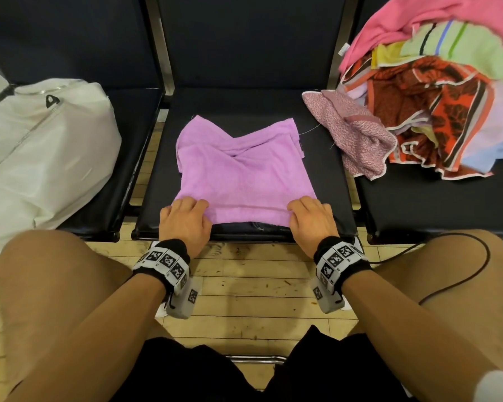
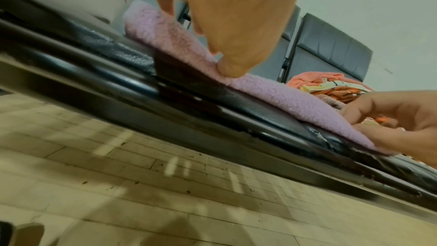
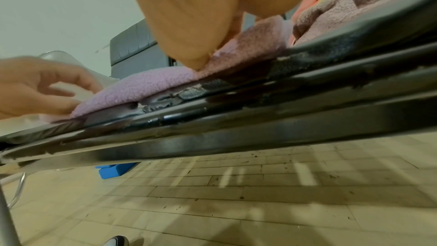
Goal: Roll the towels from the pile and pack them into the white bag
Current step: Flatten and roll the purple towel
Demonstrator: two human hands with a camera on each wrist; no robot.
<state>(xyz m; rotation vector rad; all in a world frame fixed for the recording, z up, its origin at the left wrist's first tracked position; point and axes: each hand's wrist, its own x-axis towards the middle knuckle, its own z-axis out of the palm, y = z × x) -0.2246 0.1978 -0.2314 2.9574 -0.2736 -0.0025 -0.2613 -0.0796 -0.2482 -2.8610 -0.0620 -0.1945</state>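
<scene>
so my left hand [image 1: 185, 221] and right hand [image 1: 312, 223] each pinch the lilac towel's [image 1: 241, 175] near corners, unrolled; pile [image 1: 436, 111] beyond my right grip waits, white bag [image 1: 41, 146] beyond my left.

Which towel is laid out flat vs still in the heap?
The lilac towel, spread on the middle seat, both hands pinching its near corners. The other towels are bunched in the pile on the seat to the right.
</scene>
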